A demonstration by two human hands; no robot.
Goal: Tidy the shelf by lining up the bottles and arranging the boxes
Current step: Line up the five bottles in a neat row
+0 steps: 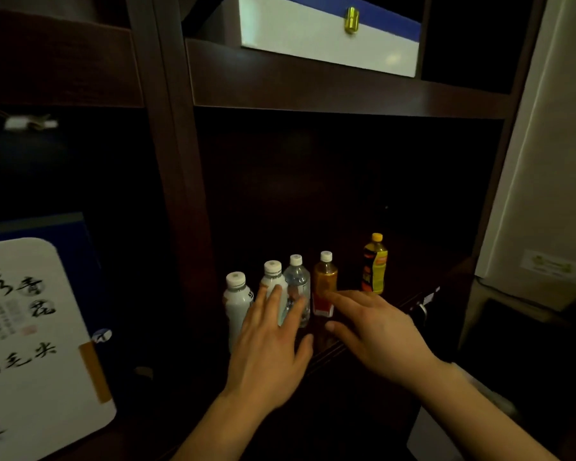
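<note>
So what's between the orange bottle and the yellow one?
Nothing: in the head view, only bare dark shelf separates the orange bottle from the yellow bottle, which stands apart from the row. The right hand reaches in nearer the camera.

Dark wooden shelving unit (313,91) (dimly lit) | pale wall (552,161) at right

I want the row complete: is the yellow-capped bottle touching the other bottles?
No, the yellow-capped bottle stands apart to the right, with a clear gap between it and the orange bottle.
</note>
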